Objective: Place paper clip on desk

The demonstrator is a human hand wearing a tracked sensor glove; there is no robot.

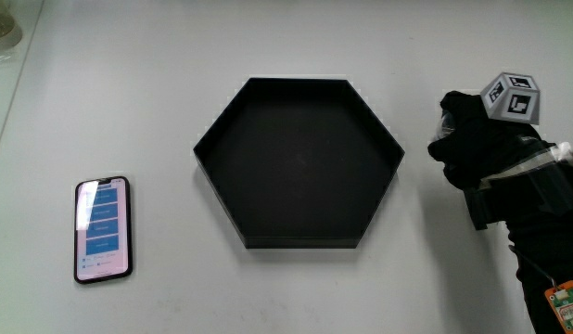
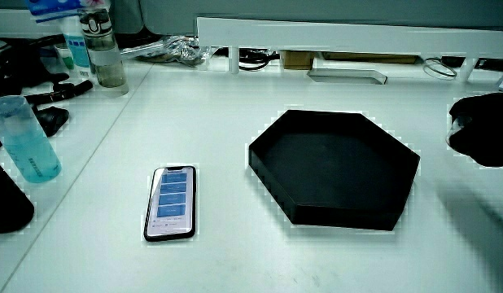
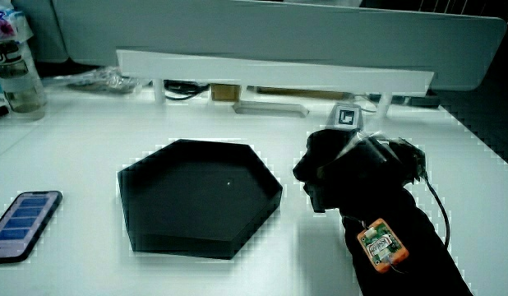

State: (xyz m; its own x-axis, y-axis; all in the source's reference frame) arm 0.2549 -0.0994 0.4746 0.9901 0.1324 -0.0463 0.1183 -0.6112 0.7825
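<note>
Plainly, the black-gloved hand [image 1: 481, 153] sits low over the white tabletop [image 1: 129, 93], just beside the black hexagonal tray [image 1: 205, 158] and apart from its nearest corner. The small patterned cube [image 1: 512, 97] rides on the back of the hand, on the part farther from the person. The dark-sleeved forearm [image 1: 546, 241] runs back toward the person, and a small orange and green tag [image 1: 565, 304] hangs from it.

Whether the hand is closed on anything cannot be told: it shows only as a dark bunched mass in the main view and in both side views [image 2: 479, 130] [image 3: 336, 168]. The paper clip cannot be made out in any view, neither on the tabletop nor in the tray, so its place cannot be given.

The tray stands flat in the middle of the tabletop, its low wall [image 2: 341, 218] upright, and its dark floor shows nothing that can be told apart from it. In a side view its wall [image 3: 180, 245] faces the person and the hand is just beside it, with the cube [image 3: 348, 117] uppermost.

A black smartphone with a lit screen [image 1: 103, 229] lies flat and face up, well apart from the tray and with the tray between it and the hand. It shows in both side views [image 2: 171, 203] [image 3: 24, 222].

A clear plastic bottle of blue liquid [image 2: 28, 138] stands upright at the tabletop's edge, near the smartphone. The low white partition [image 2: 349, 37] runs along the table, farther from the person than the tray.
</note>
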